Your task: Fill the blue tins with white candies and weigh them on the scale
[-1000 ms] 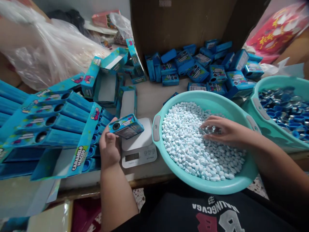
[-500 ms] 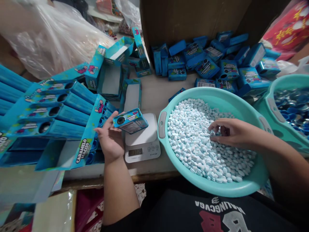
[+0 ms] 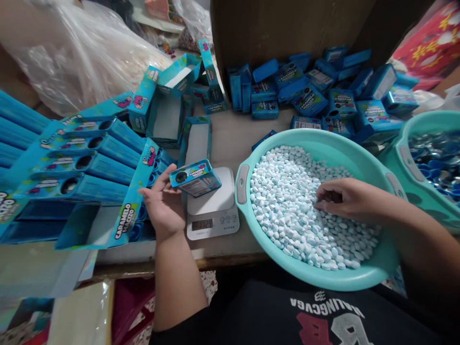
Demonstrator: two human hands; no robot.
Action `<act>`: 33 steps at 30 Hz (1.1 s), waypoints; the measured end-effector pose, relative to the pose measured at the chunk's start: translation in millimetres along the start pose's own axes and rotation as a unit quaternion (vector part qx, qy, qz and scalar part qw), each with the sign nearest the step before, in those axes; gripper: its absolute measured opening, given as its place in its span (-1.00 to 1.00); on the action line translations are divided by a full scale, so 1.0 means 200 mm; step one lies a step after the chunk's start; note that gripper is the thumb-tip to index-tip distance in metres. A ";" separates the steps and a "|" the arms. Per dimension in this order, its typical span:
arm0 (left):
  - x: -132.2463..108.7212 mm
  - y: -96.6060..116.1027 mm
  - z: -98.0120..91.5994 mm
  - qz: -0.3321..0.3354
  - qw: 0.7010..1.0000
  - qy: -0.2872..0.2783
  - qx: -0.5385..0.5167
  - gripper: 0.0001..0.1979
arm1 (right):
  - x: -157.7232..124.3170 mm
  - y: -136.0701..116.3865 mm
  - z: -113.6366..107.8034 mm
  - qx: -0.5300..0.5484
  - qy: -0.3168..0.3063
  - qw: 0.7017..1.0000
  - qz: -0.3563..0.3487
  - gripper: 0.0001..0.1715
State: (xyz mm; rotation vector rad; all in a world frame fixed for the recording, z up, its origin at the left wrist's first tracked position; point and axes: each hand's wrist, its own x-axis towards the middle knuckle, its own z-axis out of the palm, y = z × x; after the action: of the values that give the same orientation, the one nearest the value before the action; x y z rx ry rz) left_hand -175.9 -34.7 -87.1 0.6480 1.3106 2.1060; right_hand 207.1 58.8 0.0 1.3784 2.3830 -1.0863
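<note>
A small blue candy box point(image 3: 195, 178) stands on a white kitchen scale point(image 3: 212, 206) whose display shows digits. My left hand point(image 3: 163, 203) is just left of the box, palm up, fingers spread, fingertips near its edge without gripping it. My right hand point(image 3: 345, 200) lies in a teal basin point(image 3: 309, 139) filled with pale blue-white candies point(image 3: 287, 201). Its fingers are curled down into the candies; what they pinch is hidden.
Blue display cartons point(image 3: 82, 163) holding rows of boxes lie at the left. Open cartons point(image 3: 179, 96) and a heap of small blue boxes point(image 3: 316, 91) stand behind. A second teal basin point(image 3: 431, 163) with blue caps is at the right. A plastic bag point(image 3: 82, 52) is at back left.
My left hand has let go of the small box on the scale and opened. My right hand has curled its fingers down into the candies. The camera shifted slightly.
</note>
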 end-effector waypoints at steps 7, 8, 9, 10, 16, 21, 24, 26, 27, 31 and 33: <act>0.01 0.00 -0.01 -0.005 1.000 0.007 0.003 -0.03 | 0.01 0.03 0.01 0.020 0.034 0.999 0.017 -0.69; 0.01 0.00 -0.01 -0.006 1.000 0.007 0.004 -0.02 | 0.01 0.03 0.02 0.022 0.038 0.999 0.015 -0.68; 0.00 0.00 -0.01 -0.006 1.000 0.006 0.005 -0.02 | 0.01 0.03 0.02 0.023 0.040 0.999 0.012 -0.68; 0.00 0.00 -0.01 -0.006 1.000 0.006 0.006 -0.02 | 0.01 0.03 0.02 0.023 0.037 0.999 0.010 -0.67; 0.00 0.01 -0.01 0.001 1.000 0.003 0.017 -0.04 | 0.01 0.02 -0.01 0.014 0.005 1.000 0.010 -0.61; 0.00 0.02 0.01 -0.004 1.000 0.017 0.020 -0.07 | 0.01 0.04 0.00 -0.006 0.010 1.000 0.028 -0.67; -0.01 0.03 0.01 0.002 1.000 0.015 0.015 -0.12 | -0.01 0.03 0.00 -0.033 0.014 0.999 0.031 -0.73; -0.02 0.04 0.00 0.009 1.000 0.006 0.012 -0.16 | -0.02 0.01 -0.01 -0.048 0.029 0.998 0.027 -0.77; -0.03 0.04 0.00 0.013 1.000 -0.006 0.015 -0.20 | -0.02 0.00 -0.01 -0.056 0.042 0.997 0.020 -0.78; -0.04 0.03 -0.03 0.015 0.990 -0.071 0.120 -0.41 | 0.00 -0.08 -0.05 -0.076 0.125 0.989 -0.032 -0.77; -0.05 0.02 -0.04 0.027 0.977 -0.081 0.195 -0.44 | 0.04 -0.11 -0.05 -0.076 0.153 0.983 -0.059 -0.77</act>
State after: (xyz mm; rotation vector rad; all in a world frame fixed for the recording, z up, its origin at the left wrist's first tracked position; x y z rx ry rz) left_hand -174.7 -47.8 -87.5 1.0053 1.6416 1.8020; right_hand 187.6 63.8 14.0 1.4571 2.7295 -0.7405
